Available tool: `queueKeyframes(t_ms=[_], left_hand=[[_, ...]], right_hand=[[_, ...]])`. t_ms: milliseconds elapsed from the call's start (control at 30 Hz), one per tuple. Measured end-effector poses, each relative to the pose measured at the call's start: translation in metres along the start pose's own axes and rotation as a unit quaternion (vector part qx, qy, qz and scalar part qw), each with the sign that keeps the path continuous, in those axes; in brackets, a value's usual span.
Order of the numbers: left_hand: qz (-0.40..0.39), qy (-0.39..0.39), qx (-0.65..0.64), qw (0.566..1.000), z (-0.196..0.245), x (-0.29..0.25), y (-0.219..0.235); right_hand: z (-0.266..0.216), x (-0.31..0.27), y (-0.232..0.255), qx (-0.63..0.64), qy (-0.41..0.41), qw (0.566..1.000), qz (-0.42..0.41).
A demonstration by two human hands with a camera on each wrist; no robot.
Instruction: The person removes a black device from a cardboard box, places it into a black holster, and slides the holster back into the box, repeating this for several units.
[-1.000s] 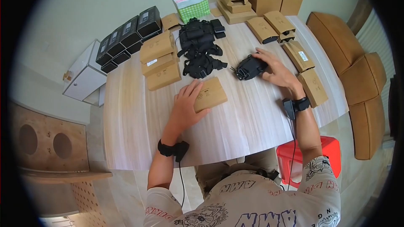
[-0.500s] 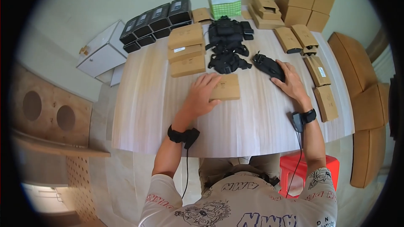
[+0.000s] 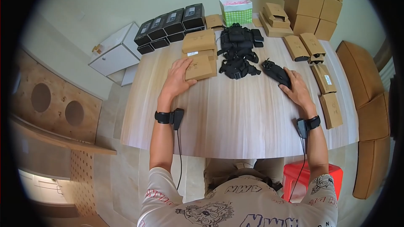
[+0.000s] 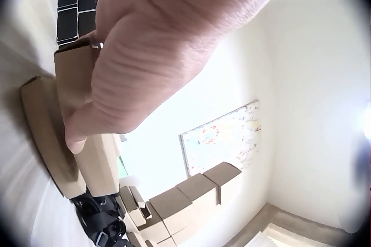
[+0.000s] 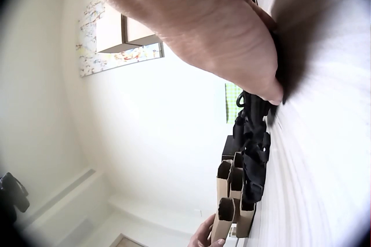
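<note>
At the front of the left box stack, the left hand [image 3: 176,79] grips a small brown cardboard box [image 3: 200,68], fingers over its left side and thumb at its near edge. The left wrist view shows that hand [image 4: 153,50] with its thumb against the box [image 4: 99,163]. My right hand [image 3: 299,90] is curled round the near end of a black strapped item [image 3: 275,73], which lies right of a pile of black straps and pouches [image 3: 240,66]. In the right wrist view the hand [image 5: 214,33] hides most of that item.
Black boxes [image 3: 173,20] stand at the back left, behind brown boxes [image 3: 198,40]. A green checked bag [image 3: 236,13] is at the back. More brown boxes [image 3: 330,83] line the table's right side, with large cartons [image 3: 304,2] at the back right.
The left hand has moved the brown box leftward from mid-table to the stack. The black item has turned under the right hand, its far end now pointing back left. The head view has shifted.
</note>
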State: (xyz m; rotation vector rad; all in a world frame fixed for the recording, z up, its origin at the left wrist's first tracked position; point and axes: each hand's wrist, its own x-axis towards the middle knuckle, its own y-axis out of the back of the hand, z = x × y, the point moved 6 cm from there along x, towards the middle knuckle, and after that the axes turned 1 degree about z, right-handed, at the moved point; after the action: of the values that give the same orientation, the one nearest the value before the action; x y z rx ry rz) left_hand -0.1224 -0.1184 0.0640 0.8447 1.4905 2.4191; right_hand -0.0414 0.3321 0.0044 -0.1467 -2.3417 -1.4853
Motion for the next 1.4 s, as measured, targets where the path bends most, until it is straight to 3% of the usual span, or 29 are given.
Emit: queueKeyframes(t_ms=[467, 733, 833, 967, 1033, 1167, 1233, 1400], left_hand=[[0.02, -0.008, -0.002, 1.0, -0.018, 0.019, -0.023], [-0.017, 0.029, 0.024, 0.999, -0.026, 0.021, -0.025], [-0.04, 0.038, 0.019, 0.998, -0.003, 0.021, -0.021], [0.01, 0.037, 0.081, 0.996, 0.01, 0.046, -0.025], [0.05, -0.019, 0.069, 0.996, 0.013, 0.076, -0.026], [0.022, -0.013, 0.071, 0.997, 0.006, 0.121, -0.042], [-0.033, 0.028, 0.073, 0.996, -0.012, 0.129, -0.052], [-0.027, -0.009, 0.035, 0.999, -0.043, 0.136, -0.037]], right_hand=[[-0.003, 0.002, 0.002, 0.008, -0.005, 1.0, -0.016], [-0.003, 0.001, 0.002, 0.006, -0.008, 1.0, -0.016], [-0.004, -0.001, 0.002, 0.0, 0.003, 1.0, 0.008], [-0.007, 0.0, 0.003, 0.0, -0.008, 1.0, -0.001], [-0.007, 0.0, 0.004, -0.004, -0.004, 1.0, 0.004], [-0.005, 0.0, 0.005, -0.006, -0.008, 1.0, 0.005], [-0.005, -0.001, 0.005, 0.005, -0.001, 1.0, 0.006], [-0.007, -0.001, 0.006, 0.001, -0.007, 1.0, 0.0]])
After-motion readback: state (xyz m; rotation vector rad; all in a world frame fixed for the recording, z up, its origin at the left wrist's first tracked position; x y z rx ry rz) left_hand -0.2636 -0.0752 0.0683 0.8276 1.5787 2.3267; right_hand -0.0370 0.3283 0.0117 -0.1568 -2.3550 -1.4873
